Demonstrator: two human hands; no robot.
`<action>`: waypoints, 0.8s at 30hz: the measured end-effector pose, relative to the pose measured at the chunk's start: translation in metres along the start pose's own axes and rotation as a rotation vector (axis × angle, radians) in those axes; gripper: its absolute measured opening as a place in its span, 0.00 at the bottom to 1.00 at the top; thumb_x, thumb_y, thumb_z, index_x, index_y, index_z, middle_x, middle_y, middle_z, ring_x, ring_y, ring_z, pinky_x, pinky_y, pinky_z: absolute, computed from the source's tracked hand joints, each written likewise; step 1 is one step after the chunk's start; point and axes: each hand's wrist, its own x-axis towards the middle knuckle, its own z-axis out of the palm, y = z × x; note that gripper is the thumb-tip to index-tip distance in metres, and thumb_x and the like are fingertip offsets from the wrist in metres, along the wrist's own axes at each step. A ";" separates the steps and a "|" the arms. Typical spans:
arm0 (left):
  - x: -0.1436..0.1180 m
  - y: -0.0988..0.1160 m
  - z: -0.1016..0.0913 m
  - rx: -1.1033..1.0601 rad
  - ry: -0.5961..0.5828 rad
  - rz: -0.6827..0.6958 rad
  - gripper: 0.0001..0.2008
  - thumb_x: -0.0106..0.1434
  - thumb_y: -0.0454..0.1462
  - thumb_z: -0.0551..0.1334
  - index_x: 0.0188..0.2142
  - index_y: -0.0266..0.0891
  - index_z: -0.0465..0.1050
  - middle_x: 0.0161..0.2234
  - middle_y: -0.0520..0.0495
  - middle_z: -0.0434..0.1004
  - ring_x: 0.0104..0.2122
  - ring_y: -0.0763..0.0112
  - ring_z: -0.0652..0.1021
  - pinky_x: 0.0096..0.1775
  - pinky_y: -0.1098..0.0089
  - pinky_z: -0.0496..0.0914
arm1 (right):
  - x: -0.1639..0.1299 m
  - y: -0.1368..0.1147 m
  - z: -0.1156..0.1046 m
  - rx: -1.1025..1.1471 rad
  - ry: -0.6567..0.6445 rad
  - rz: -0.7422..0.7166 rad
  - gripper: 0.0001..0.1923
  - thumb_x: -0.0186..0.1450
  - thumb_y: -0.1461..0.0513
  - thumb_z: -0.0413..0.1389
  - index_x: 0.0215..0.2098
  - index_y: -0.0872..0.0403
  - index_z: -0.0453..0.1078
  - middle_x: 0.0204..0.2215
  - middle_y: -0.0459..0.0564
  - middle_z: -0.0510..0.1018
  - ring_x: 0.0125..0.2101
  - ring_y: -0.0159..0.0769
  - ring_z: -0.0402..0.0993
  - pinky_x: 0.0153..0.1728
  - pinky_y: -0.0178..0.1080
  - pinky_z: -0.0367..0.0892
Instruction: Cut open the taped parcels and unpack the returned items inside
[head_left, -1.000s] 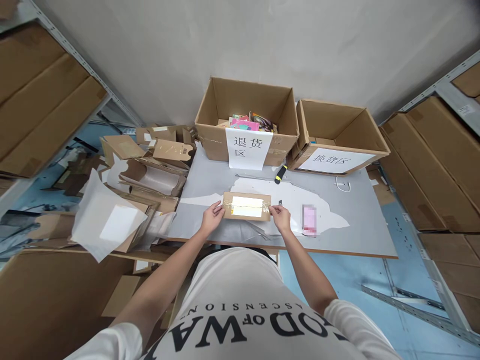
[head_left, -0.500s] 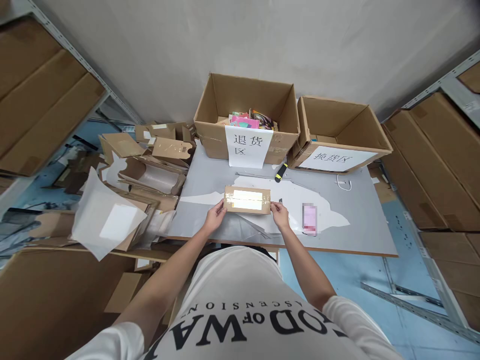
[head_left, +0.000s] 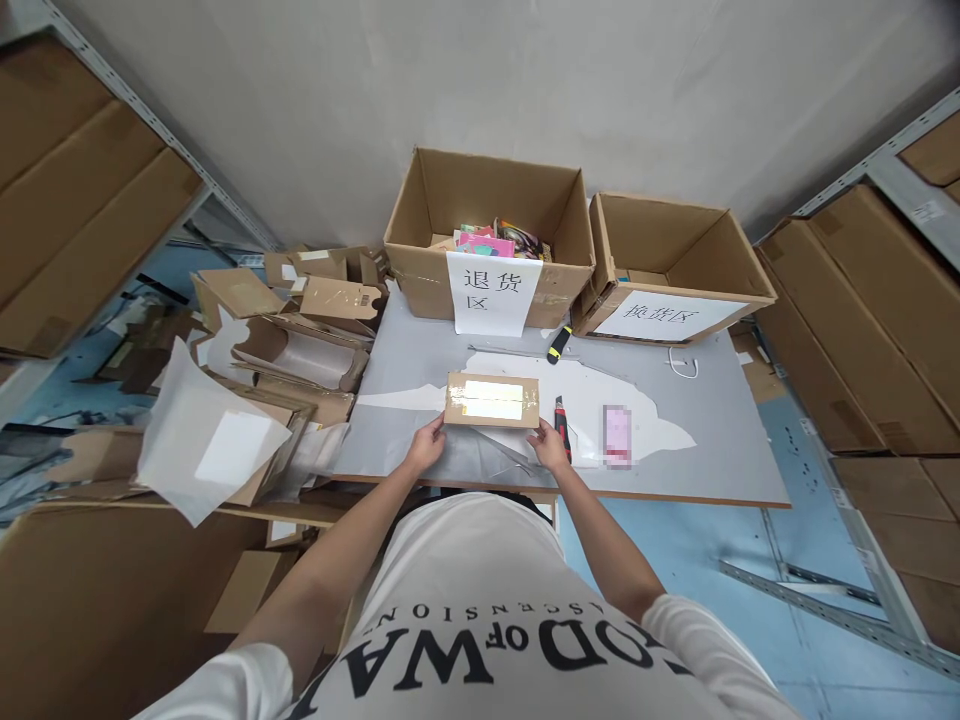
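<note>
Carton [head_left: 493, 402] pinched at near corners by left hand [head_left: 426, 445] and right hand [head_left: 550, 445]; best held level, clear of red cutter [head_left: 561, 422].

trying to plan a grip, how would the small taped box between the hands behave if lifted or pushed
The box is probably fairly stiff: its edges look straight. It seems unlikely to roll, given its flat sides. The shiny tape may feel slicker than the bare cardboard.
</note>
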 end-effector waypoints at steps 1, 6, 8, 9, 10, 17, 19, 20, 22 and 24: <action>0.000 0.000 0.001 0.029 0.011 0.014 0.27 0.53 0.39 0.62 0.54 0.37 0.71 0.54 0.43 0.72 0.57 0.54 0.69 0.61 0.54 0.57 | -0.001 -0.002 0.001 -0.021 0.007 -0.009 0.26 0.55 0.65 0.57 0.53 0.53 0.69 0.46 0.53 0.79 0.47 0.43 0.76 0.50 0.46 0.68; -0.001 0.011 0.000 0.073 0.091 0.050 0.20 0.54 0.41 0.63 0.47 0.40 0.76 0.50 0.44 0.76 0.54 0.52 0.72 0.59 0.53 0.60 | -0.002 -0.014 -0.002 -0.166 0.008 -0.066 0.19 0.60 0.61 0.52 0.49 0.55 0.73 0.39 0.53 0.82 0.41 0.45 0.78 0.47 0.47 0.69; -0.003 0.019 -0.002 0.068 0.113 0.069 0.20 0.55 0.41 0.64 0.48 0.40 0.76 0.50 0.44 0.77 0.53 0.52 0.73 0.59 0.54 0.61 | -0.002 -0.021 -0.007 -0.203 0.000 -0.092 0.19 0.61 0.59 0.51 0.48 0.55 0.74 0.39 0.53 0.82 0.40 0.45 0.78 0.46 0.46 0.69; -0.004 0.024 -0.004 0.068 0.123 0.076 0.21 0.55 0.42 0.64 0.48 0.39 0.75 0.49 0.44 0.77 0.53 0.53 0.74 0.58 0.54 0.62 | -0.001 -0.025 -0.010 -0.210 0.004 -0.104 0.19 0.61 0.58 0.51 0.47 0.55 0.75 0.40 0.53 0.82 0.41 0.45 0.78 0.46 0.45 0.69; -0.004 0.028 -0.005 0.070 0.138 0.077 0.21 0.56 0.42 0.64 0.48 0.38 0.75 0.49 0.44 0.77 0.52 0.53 0.74 0.58 0.55 0.63 | -0.001 -0.029 -0.013 -0.215 0.015 -0.114 0.19 0.62 0.57 0.52 0.47 0.54 0.75 0.41 0.53 0.81 0.42 0.45 0.77 0.46 0.44 0.68; 0.008 0.046 -0.007 0.094 0.220 0.075 0.20 0.58 0.43 0.63 0.48 0.37 0.76 0.48 0.44 0.78 0.48 0.56 0.77 0.54 0.55 0.68 | 0.009 -0.052 -0.020 -0.324 0.158 -0.094 0.19 0.63 0.51 0.50 0.36 0.53 0.79 0.34 0.51 0.82 0.36 0.42 0.77 0.43 0.42 0.68; 0.011 0.044 -0.005 0.085 0.210 0.060 0.20 0.57 0.42 0.64 0.48 0.36 0.76 0.47 0.43 0.78 0.47 0.56 0.78 0.54 0.55 0.69 | 0.011 -0.052 -0.019 -0.354 0.166 -0.084 0.20 0.64 0.50 0.49 0.33 0.54 0.78 0.30 0.52 0.82 0.33 0.42 0.77 0.41 0.42 0.68; 0.012 0.042 -0.004 0.081 0.206 0.048 0.20 0.56 0.42 0.64 0.47 0.36 0.76 0.47 0.43 0.78 0.47 0.56 0.78 0.54 0.54 0.69 | 0.011 -0.051 -0.019 -0.367 0.172 -0.073 0.21 0.64 0.50 0.49 0.32 0.54 0.78 0.29 0.52 0.82 0.33 0.42 0.77 0.41 0.42 0.68; 0.013 0.038 -0.002 0.064 0.191 0.024 0.20 0.55 0.42 0.65 0.46 0.37 0.77 0.46 0.43 0.79 0.47 0.55 0.78 0.54 0.54 0.69 | 0.012 -0.048 -0.018 -0.386 0.177 -0.046 0.20 0.64 0.50 0.49 0.31 0.53 0.78 0.28 0.52 0.82 0.33 0.42 0.77 0.40 0.41 0.68; 0.012 0.033 0.000 0.029 0.170 0.006 0.20 0.55 0.41 0.66 0.47 0.37 0.76 0.48 0.43 0.78 0.48 0.55 0.77 0.55 0.54 0.68 | 0.014 -0.045 -0.017 -0.405 0.176 -0.029 0.20 0.64 0.51 0.49 0.31 0.53 0.78 0.29 0.51 0.82 0.32 0.41 0.77 0.40 0.40 0.68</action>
